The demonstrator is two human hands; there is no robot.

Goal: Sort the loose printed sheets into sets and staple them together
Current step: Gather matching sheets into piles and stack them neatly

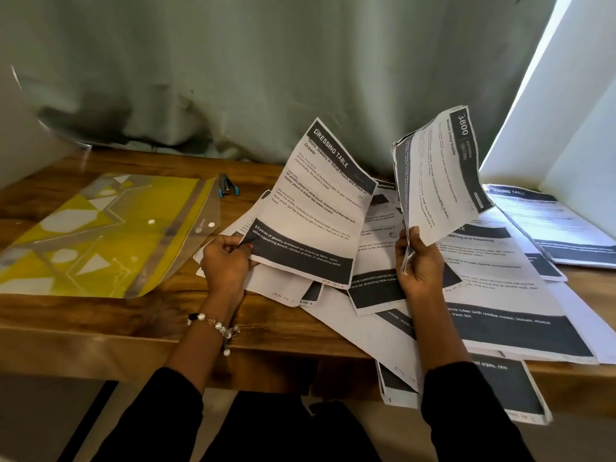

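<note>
Printed sheets [320, 208] pinched in raised left hand [226, 261], another sheaf [436, 175] gripped upright in right hand [420, 265].

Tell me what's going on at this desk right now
A person is sorting printed sheets at a wooden table. The left hand grips a sheet headed "Dressing Table" by its lower corner, and the right hand holds up a small bunch of pages with a kitchen page on top. More loose sheets lie spread across the table, some overhanging the edge. The stapler sits untouched behind a yellow plastic folder.
</note>
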